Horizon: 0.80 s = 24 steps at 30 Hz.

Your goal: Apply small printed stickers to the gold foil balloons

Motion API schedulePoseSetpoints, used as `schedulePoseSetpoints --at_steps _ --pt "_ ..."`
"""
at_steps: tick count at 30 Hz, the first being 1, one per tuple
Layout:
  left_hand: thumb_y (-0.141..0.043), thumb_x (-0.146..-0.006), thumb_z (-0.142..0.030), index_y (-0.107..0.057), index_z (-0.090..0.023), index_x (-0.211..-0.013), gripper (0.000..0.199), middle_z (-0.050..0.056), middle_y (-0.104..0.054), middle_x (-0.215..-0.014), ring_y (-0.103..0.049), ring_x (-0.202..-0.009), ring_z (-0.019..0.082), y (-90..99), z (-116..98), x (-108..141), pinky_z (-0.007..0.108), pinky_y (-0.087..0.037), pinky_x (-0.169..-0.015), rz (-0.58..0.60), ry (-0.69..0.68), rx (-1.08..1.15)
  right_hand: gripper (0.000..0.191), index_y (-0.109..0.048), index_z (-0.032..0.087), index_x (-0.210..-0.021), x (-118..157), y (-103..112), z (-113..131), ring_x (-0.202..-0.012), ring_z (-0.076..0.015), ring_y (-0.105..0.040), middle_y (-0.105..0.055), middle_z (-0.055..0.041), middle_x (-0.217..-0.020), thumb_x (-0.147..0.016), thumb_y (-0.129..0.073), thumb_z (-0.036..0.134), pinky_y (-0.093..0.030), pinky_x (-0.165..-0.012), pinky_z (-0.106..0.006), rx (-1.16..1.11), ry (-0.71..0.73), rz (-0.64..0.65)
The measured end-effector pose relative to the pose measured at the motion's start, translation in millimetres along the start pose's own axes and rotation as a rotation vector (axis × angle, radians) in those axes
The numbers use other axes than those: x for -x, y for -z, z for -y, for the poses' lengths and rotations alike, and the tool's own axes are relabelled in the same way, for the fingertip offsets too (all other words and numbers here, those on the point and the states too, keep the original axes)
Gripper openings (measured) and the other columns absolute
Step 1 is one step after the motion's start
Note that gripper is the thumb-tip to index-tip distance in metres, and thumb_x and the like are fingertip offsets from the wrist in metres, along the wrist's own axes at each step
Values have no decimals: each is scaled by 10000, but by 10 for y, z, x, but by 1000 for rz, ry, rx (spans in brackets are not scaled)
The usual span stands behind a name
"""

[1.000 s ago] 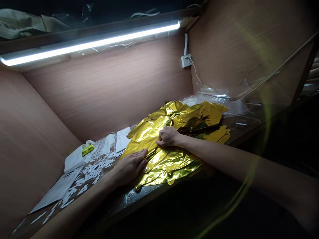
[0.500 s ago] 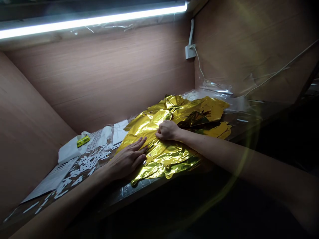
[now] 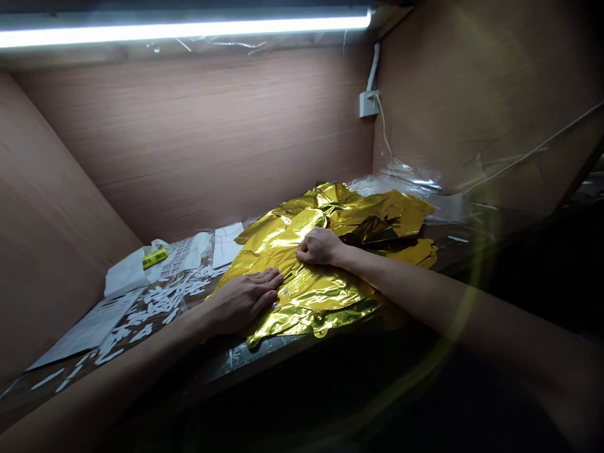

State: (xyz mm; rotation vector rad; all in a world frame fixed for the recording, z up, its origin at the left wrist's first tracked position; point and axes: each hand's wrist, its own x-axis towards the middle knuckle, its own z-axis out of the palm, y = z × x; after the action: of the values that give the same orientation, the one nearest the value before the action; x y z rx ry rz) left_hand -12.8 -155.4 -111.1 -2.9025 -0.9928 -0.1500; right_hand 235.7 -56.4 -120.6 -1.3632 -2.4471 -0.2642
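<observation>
We've got gold foil balloons [image 3: 321,296] only partly flat on the desk [image 3: 240,360], rest crumpled behind, L hand [image 3: 243,301] open flat, R hand [image 3: 321,246] curled, grip unclear.

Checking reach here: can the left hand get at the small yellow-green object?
Probably yes: the left hand rests on the edge of the gold foil, and only flat white lettering lies before the small yellow-green object.

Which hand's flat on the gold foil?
The left hand: fingers extended, palm down at the edge of the gold foil. The right hand is curled, knuckles up, further along the foil.
</observation>
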Motion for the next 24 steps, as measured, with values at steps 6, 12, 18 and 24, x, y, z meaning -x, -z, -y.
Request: schedulePoseSetpoints --at_steps 6,12,18,24 --pt "-391 -1074 -446 -578 -171 -1449 501 135 -523 -1536 -505 -1422 283 27 -32 12 387 -404 -1189 -40 -41 -35 225 -803 186 -873 -203 264 -131 -823 -171 -686 -768 -50 -841 -899 -654 353 -498 -795 -276 -3 122 251" --pt "-353 -1078 -464 -598 -150 -1407 517 167 -588 -1471 -571 -1353 319 0 -24 68 411 -466 -1108 -84 -74 -74 297 -682 150 -1130 -465 517 -484 -1026 -210 -678 -696 -82 -1159 -992 -633 408 -560 -926 -425 13 -52 373" --pt "-336 -1071 -494 -558 -217 -1446 516 123 -585 -1486 -588 -1332 290 -70 36 107 397 -468 -1079 -129 -67 -92 355 -614 176 -1296 -619 441 -672 -1128 -246 -640 -614 -106 -1322 -995 -633 361 -563 -949 -454 -139 -345 264" --pt "-342 -1066 -499 -523 -217 -1478 531 122 -524 -1543 -559 -1366 286 -128 86 121 392 -455 -1089 -122 -52 -102 365 -607 159 -1294 -756 157 -676 -1074 -231 -659 -632 -105 -1274 -994 -636 366 -582 -903 -435 -486 -568 53"
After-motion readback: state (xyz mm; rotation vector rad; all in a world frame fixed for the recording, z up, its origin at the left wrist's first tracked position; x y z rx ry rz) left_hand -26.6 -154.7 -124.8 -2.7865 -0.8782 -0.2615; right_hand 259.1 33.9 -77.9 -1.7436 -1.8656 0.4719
